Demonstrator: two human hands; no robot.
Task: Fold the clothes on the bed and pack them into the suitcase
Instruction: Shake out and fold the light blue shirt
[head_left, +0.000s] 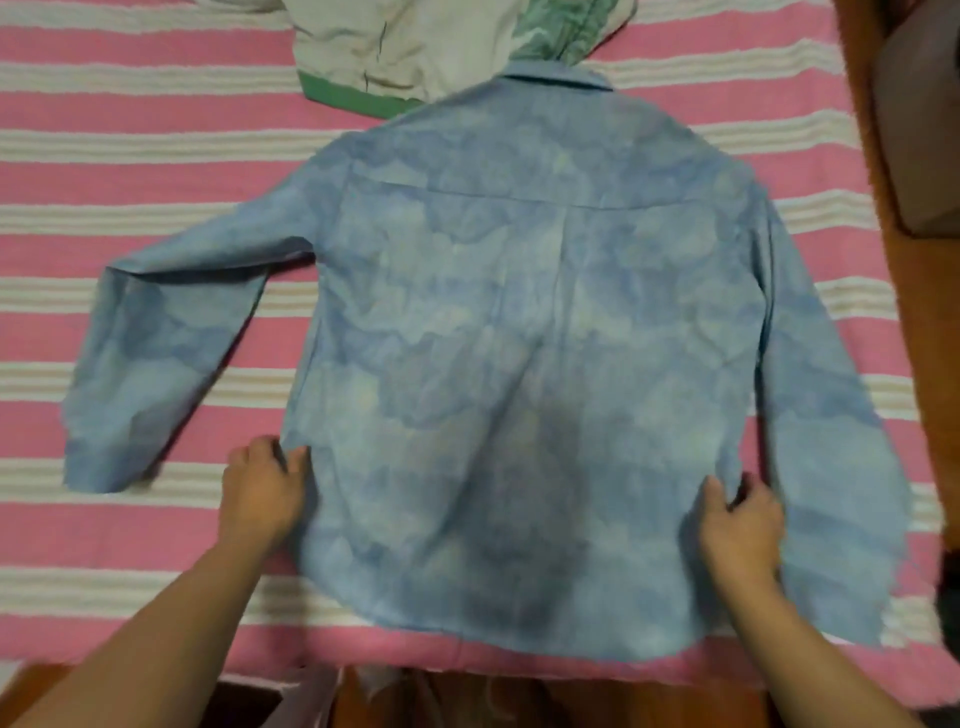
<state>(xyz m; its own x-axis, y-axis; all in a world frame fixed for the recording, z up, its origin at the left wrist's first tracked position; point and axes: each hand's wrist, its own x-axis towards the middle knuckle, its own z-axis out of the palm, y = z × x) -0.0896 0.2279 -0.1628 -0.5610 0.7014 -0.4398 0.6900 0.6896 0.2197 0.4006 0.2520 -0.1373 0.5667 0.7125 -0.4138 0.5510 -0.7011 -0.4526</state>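
Left hand pinches left side edge of blue shirt near hem. Right hand pinches right side edge, fingers curled on cloth. Bed with pink and white stripes fills view. Shirt lies flat on bed, back up, collar far from person, sleeves spread out. Pale and green cloth lies beyond collar, touching it.

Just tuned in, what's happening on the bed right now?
A person has a light blue cloud-patterned long-sleeved shirt spread back-up on the pink and white striped bedspread. The left hand and right hand each pinch a side edge near the hem. Nothing is folded yet. A cream and green garment lies beyond the collar.
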